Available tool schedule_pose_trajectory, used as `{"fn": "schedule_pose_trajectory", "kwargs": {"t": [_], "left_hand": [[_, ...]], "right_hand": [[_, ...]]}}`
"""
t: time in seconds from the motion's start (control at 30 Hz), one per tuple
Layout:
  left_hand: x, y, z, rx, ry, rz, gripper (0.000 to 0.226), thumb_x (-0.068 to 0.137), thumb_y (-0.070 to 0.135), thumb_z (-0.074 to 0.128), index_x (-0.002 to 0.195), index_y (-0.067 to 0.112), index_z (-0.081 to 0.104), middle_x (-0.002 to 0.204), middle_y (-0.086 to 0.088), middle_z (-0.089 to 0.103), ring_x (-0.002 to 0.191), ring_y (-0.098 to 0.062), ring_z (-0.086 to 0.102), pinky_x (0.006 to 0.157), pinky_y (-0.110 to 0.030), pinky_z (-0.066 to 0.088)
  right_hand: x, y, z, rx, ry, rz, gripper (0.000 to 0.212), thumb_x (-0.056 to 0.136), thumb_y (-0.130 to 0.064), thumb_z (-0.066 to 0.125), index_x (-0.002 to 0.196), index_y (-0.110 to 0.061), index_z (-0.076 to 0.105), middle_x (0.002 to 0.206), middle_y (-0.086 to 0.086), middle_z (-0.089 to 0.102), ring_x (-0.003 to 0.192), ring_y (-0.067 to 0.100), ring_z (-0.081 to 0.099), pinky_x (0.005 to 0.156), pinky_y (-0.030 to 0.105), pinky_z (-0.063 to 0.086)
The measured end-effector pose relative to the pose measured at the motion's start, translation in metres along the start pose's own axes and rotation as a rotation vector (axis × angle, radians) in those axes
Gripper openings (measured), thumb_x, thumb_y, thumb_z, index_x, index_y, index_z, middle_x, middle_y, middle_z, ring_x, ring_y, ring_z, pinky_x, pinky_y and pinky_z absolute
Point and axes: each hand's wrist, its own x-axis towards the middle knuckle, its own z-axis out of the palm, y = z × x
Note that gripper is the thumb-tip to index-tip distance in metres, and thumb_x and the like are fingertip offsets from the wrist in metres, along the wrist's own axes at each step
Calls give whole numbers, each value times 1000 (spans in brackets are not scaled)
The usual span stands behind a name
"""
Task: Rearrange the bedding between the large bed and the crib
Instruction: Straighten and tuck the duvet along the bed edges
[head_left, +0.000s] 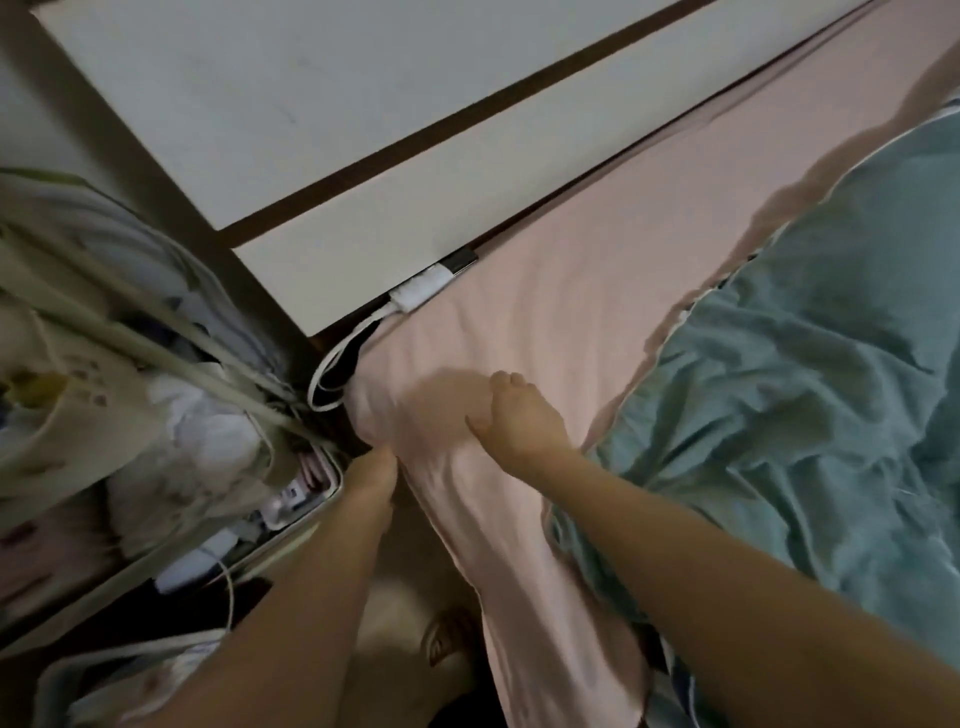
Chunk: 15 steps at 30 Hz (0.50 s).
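Pink sheet (545, 322) corner bunched in right hand (511, 415), left hand (374, 467) beneath, grip unclear

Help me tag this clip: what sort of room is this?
Most likely a bedroom: a bed with a pink sheet, a teal quilt, and a white headboard.

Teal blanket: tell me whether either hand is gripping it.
No: the right hand grips the pink sheet; the left hand reaches under its corner, clear of the teal blanket.
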Motion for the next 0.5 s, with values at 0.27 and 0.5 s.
{"fn": "schedule_pose_trajectory", "kwargs": {"t": [0.27, 0.5], "left_hand": [[30, 6, 40, -369, -134, -41, 66, 90, 59, 49, 130, 6, 54, 126, -8, 57, 115, -28, 55, 103, -41, 43], [35, 13, 18, -516, 90, 93, 38, 95, 36, 53, 114, 6, 64, 104, -10, 66, 92, -26, 62, 82, -35, 51]], "right_hand": [[44, -11, 77, -5, 202, -96, 36, 95, -27, 49, 124, -6, 42, 118, 10, 49, 102, 26, 55, 68, 31, 40], [52, -29, 90, 99, 206, -382, 37, 92, -25, 45, 123, -4, 47, 108, 11, 51, 95, 27, 49, 76, 34, 40]]}}
